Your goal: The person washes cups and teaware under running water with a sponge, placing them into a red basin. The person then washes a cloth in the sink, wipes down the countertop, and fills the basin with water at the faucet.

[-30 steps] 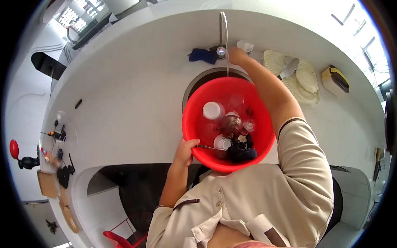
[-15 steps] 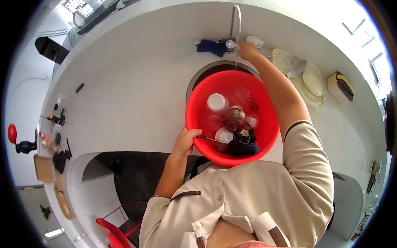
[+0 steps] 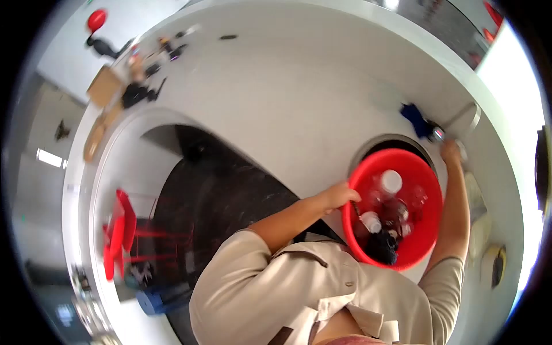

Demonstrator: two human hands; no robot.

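Observation:
A round red basin [image 3: 424,233] sits partly over the sink [image 3: 374,144]. My left hand [image 3: 340,196] grips its left rim, thumb over the edge. Inside lie clear containers, one with a white lid [image 3: 391,181], another white-capped piece [image 3: 371,221], and a dark, bunched-up cloth-like thing [image 3: 381,248]. A thin utensil handle, blurred, leans by my left thumb. Beyond the basin, my right hand [image 3: 452,152] is closed at the base of the metal faucet [image 3: 438,133]; its fingertips are partly hidden. A dark blue cloth [image 3: 415,119] lies beside the faucet.
Along the right counter are a pale drying tray [image 3: 476,201] and a yellow-and-black box [image 3: 493,265]. Small tools and a cardboard box [image 3: 104,86] stand at the far left. Below the counter are a red chair [image 3: 119,233] and a blue stool [image 3: 150,302].
The view has swung left, so the basin and faucet now appear farther right and the red chair shows more. Both hands keep their places at the basin rim and the faucet.

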